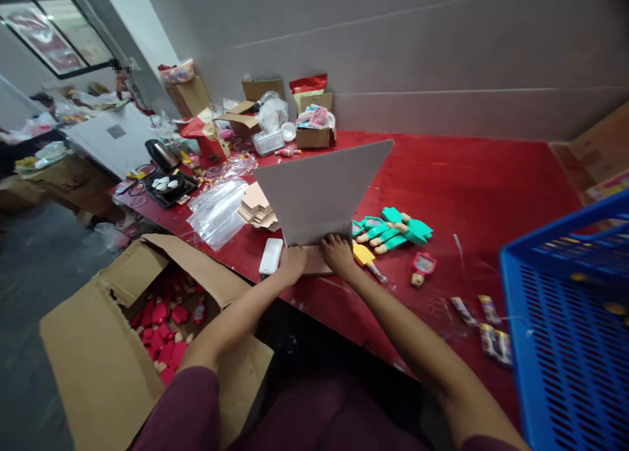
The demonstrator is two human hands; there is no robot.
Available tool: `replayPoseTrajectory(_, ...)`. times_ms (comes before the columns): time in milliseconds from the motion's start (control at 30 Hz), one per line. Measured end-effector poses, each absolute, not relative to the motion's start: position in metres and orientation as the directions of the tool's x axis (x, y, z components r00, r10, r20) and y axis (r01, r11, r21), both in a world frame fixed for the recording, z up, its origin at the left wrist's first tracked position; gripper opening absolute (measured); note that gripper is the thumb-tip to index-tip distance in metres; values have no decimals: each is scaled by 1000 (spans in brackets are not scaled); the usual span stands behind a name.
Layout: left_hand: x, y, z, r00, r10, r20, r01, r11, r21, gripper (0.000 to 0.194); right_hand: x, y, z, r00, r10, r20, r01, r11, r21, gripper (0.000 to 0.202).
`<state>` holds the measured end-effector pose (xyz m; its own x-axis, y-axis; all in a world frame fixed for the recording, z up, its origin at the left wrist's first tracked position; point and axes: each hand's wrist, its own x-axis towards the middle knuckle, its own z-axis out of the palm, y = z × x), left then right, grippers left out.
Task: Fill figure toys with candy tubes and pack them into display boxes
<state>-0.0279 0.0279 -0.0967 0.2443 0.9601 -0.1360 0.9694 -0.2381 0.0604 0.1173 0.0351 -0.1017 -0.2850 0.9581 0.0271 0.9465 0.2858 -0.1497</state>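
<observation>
A grey-white cardboard piece (pixel 324 192) stands upright on the red table, its flap widening toward the top. At its lower left side is my left hand (pixel 293 262), gripping the brown edge. My right hand (pixel 337 253) has its fingers bent over the inside of the fold at the lower right. A small white box (pixel 270 255) lies just left of my left hand. To the right of the cardboard are several green toy pieces (pixel 393 231), a yellow piece (pixel 363 254) and a red-framed piece (pixel 423 265).
An open carton (pixel 88 346) with red pieces sits at lower left. A blue basket (pixel 525 346) stands at right, near wrapped tubes (pixel 488 339). Plastic bags (pixel 219 208), stacked cardboard (pixel 256 207) and a kettle (pixel 163 155) are on the left. A person (pixel 124 84) is far back.
</observation>
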Motion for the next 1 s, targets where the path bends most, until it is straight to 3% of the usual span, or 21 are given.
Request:
replayPoseTrajectory(200,-19,12,-113,387,922,-1,922,-387,18,46,122,31,-118,-316,947,65,925,322,-199,32)
replayPoseTrajectory(367,-21,8,-136,419,908,15,908,-419,5,47,120,15,-142,-298,947,121,907,320,-272,32)
replayPoseTrajectory(567,-26,3,-164,568,823,-22,823,-568,4,58,121,1,-170,-131,966,225,903,210,-375,34)
replayPoseTrajectory(733,-24,0,-168,517,854,-52,856,-517,25,64,132,-16,-166,-87,919,385,852,269,-449,24)
replayPoseTrajectory(867,-10,3,-158,444,890,-103,894,-431,125,66,165,-52,-166,117,840,530,830,210,-517,26)
replayPoseTrajectory(1000,-19,-2,-124,469,866,-175,863,-407,298,59,214,-87,-181,373,736,565,798,56,-600,31)
